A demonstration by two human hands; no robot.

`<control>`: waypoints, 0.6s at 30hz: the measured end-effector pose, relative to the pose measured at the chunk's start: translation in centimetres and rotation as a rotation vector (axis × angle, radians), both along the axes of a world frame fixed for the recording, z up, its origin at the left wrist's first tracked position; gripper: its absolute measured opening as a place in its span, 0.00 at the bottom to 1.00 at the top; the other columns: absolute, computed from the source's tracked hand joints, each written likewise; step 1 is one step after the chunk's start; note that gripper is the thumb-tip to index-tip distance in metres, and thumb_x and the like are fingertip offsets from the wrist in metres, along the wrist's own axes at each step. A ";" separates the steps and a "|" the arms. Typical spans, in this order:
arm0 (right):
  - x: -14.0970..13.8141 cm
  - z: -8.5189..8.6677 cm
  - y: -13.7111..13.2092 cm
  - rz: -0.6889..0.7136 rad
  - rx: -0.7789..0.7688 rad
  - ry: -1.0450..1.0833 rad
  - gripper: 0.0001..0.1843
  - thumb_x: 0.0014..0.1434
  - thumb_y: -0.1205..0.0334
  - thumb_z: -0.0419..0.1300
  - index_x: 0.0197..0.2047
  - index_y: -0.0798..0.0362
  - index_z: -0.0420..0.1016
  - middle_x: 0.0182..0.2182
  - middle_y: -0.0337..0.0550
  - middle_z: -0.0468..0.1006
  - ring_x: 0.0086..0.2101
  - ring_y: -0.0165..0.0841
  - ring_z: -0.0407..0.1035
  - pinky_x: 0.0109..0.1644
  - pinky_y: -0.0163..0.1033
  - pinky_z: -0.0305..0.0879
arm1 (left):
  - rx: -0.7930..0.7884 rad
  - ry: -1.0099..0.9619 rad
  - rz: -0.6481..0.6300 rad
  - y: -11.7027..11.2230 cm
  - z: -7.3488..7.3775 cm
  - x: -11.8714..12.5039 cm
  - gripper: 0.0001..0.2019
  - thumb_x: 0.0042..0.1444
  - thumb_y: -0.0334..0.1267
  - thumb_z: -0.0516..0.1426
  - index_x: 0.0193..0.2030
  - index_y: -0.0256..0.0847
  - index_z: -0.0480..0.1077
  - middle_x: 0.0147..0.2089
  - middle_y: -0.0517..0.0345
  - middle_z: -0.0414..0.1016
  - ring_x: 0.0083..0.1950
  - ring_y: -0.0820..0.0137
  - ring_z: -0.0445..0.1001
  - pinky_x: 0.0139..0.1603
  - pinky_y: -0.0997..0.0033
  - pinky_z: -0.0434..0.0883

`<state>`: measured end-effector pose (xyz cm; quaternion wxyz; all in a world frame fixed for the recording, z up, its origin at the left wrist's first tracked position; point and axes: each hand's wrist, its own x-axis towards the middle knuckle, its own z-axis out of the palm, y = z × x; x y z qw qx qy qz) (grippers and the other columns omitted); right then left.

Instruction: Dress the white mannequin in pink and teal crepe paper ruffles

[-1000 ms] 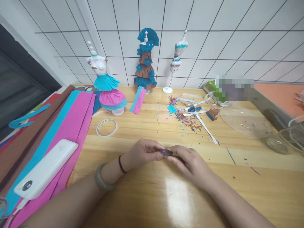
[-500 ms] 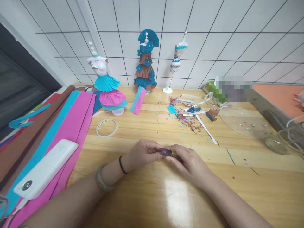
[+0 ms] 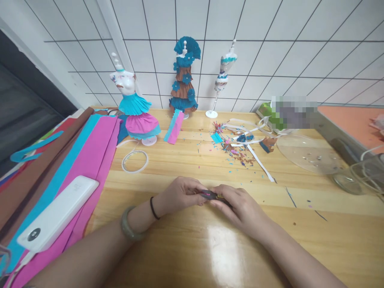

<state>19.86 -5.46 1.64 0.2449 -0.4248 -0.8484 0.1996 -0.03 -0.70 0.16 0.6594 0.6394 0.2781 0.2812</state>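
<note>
The left hand [image 3: 183,193] and right hand [image 3: 241,205] nearly meet above the near middle of the wooden table [image 3: 168,248]. Both are narrowed in a pinch on one slim dark object [image 3: 210,195] with pink and yellow marks, which lies between them; the fingers hide too much to tell what it is. A hair tie [image 3: 154,208] and a bangle [image 3: 129,226] circle the left wrist.

Left of and beyond the hands, a tape ring [image 3: 135,172] lies flat. Farther left, a white power bank [image 3: 60,212] rests on long pink, blue and brown sheets [image 3: 87,156].

To the far right are coloured scraps [image 3: 240,156] with white strips [image 3: 261,163], then a clear round tray [image 3: 295,154] and a glass jar [image 3: 348,180].

Along the far tiled wall [image 3: 192,20] stand a left mannequin [image 3: 124,84] in a blue and pink skirt, a middle mannequin [image 3: 183,86] in teal and brown ruffles, and a right mannequin [image 3: 222,76] without a skirt. A pink-and-blue piece [image 3: 174,127] lies before the middle one.
</note>
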 end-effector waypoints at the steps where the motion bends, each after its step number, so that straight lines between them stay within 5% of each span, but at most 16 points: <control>1: 0.0 0.0 0.0 0.003 0.000 0.000 0.13 0.66 0.57 0.48 0.44 0.53 0.70 0.37 0.47 0.79 0.36 0.33 0.75 0.37 0.37 0.69 | 0.003 -0.001 -0.001 0.0 0.0 0.0 0.08 0.50 0.36 0.61 0.34 0.32 0.76 0.27 0.56 0.73 0.29 0.75 0.69 0.32 0.75 0.67; 18: -0.1 -0.3 0.2 -0.024 -0.035 -0.026 0.13 0.65 0.55 0.50 0.46 0.53 0.69 0.38 0.47 0.79 0.35 0.33 0.75 0.37 0.37 0.69 | 0.082 0.073 0.008 0.0 -0.5 0.1 0.10 0.50 0.39 0.61 0.34 0.33 0.77 0.27 0.55 0.73 0.30 0.74 0.68 0.32 0.75 0.66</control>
